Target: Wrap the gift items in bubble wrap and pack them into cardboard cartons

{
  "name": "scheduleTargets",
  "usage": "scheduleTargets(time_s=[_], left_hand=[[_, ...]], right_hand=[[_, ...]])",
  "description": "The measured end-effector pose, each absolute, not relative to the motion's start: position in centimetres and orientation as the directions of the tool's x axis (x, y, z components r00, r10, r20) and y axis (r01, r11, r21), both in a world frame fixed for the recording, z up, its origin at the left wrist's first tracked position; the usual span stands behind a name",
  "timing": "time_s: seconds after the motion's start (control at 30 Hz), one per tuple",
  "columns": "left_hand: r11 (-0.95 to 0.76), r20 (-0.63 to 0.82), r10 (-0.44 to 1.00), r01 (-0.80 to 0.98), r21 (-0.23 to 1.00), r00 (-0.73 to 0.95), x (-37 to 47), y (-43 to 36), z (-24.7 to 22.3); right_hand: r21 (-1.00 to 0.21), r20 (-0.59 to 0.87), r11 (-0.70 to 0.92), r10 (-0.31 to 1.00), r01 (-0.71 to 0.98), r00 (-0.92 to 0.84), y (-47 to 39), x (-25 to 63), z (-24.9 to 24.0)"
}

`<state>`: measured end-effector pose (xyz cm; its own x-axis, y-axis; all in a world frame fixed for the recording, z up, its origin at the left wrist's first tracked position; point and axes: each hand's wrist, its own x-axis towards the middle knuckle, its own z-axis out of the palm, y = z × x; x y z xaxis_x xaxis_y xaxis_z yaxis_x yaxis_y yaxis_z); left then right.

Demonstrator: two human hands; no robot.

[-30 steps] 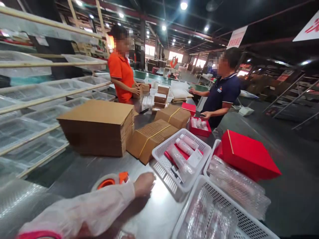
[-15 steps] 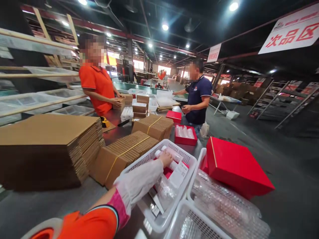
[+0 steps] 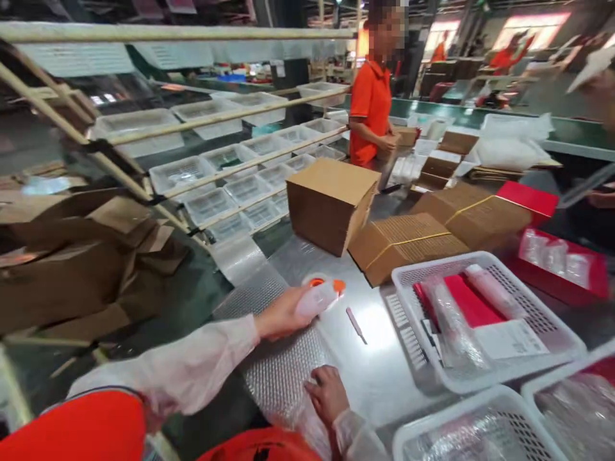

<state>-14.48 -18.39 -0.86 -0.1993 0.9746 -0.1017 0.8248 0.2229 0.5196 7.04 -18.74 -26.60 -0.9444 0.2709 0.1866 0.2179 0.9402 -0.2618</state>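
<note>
Fingers of left hand (image 3: pixel 281 314) grasp bottle (image 3: pixel 318 298); right hand (image 3: pixel 328 392) presses bubble wrap (image 3: pixel 278 355).

Strapped cardboard bundles (image 3: pixel 408 246), white basket (image 3: pixel 567 346)

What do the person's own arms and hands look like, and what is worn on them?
Both hands, left hand and right hand, are bare, without gloves. Thin, translucent pale-pink sleeve covers run up to each wrist, gathered at the cuff. Above them, an orange shirt shows, with a dark-edged hem.

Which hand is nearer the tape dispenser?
Left. The left hand is beside the tape dispenser, holding a pale tube; the right hand rests lower on the bubble wrap.
</note>
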Motion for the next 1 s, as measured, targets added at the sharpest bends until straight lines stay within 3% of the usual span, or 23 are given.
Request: scheduleTargets(time_s=[0.13, 0.2, 0.4, 0.57, 0.8, 1.0], left_hand=[[0.409, -0.147, 0.909, 0.769, 0.491, -0.390, -16.1, -26.1, -8.8], [0.481, -0.199, 0.875, 0.748, 0.457, -0.442, -15.4, -27.5, -11.1], [0.613, -0.257, 0.790, 0.705, 0.356, -0.557, -12.4, -26.8, -13.5], [0.648, -0.290, 0.762, 0.695, 0.313, -0.580, -11.2, -26.1, -14.0], [0.672, -0.381, 0.739, 0.567, 0.476, -0.556, -14.4, -26.9, -12.7], [0.729, -0.383, 0.681, 0.535, 0.426, -0.624, -15.6, -30.3, -8.9]], right_hand=[[-0.337, 0.359, 0.933, 0.253, 0.128, -0.898, -17.7, 8.1, -27.1], [-0.352, 0.371, 0.929, 0.249, 0.112, -0.895, -17.5, 8.3, -26.9], [-0.295, 0.125, 0.949, 0.152, 0.110, -0.980, -16.4, 7.5, -25.7], [-0.252, 0.025, 0.967, 0.028, 0.021, -0.999, -15.5, 6.8, -23.5], [-0.184, -0.085, 0.972, -0.165, -0.147, -0.983, -13.8, 0.3, -15.1], [-0.243, -0.423, 0.956, -0.256, -0.163, -0.870, -12.8, -11.1, -11.6]])
